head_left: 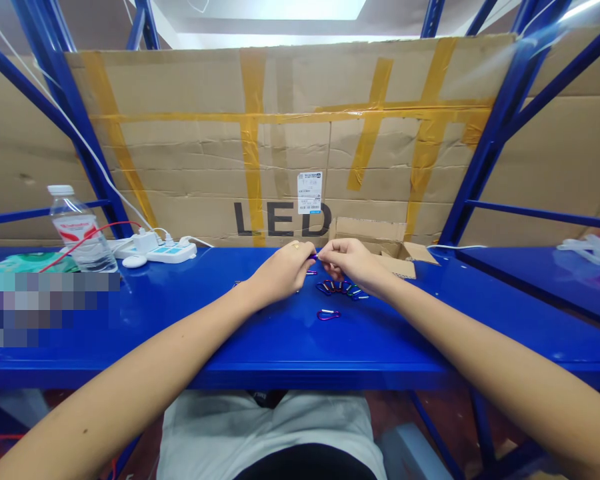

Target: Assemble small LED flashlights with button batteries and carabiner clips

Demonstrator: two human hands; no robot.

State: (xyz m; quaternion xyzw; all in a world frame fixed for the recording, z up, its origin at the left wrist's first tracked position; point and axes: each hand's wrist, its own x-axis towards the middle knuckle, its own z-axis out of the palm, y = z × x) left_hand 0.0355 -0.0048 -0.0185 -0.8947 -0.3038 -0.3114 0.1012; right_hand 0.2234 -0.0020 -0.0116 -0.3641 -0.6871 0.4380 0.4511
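Observation:
My left hand (286, 268) is closed, its thumb and fingers pinching a small purple carabiner (313, 257) that is mostly covered. From the other side my right hand (349, 257) meets it, fingertips pinched at the end of the same piece; any smaller part there is too small to make out. Below my right hand, several carabiners in mixed colours (337, 287) lie bunched in a curved row. A single purple carabiner (329, 315) with a silvery gate lies nearer the front edge. More small pieces show partly beneath my left hand.
An open cardboard box (397, 267) stands behind my right hand on the blue table (220, 340). At left are a water bottle (83, 230), a white power strip (167, 251) and a green packet (33, 263). A large cardboard sheet (195, 160) closes off the back between blue posts.

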